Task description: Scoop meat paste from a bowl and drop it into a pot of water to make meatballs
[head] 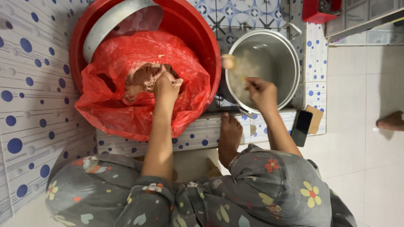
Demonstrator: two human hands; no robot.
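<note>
My left hand [166,86] is sunk into a mass of pinkish-brown paste [141,80] and squeezes a lump of it. The paste lies in a red plastic bag [113,105] that lines a big red basin [198,29]. My right hand [261,93] holds a spoon [240,75] with a small ball of paste [228,62] at its tip. The ball hangs over the near rim of a steel pot [290,63] of cloudy liquid. Pot and basin stand side by side on a tiled ledge.
A metal bowl [113,19] leans in the back of the basin. My bare foot [230,132] rests on the ledge between my arms. A dark phone [301,127] and a brown card [315,119] lie at the ledge's right end. Another person's foot [391,121] shows at the far right; a red tub [313,12] sits above.
</note>
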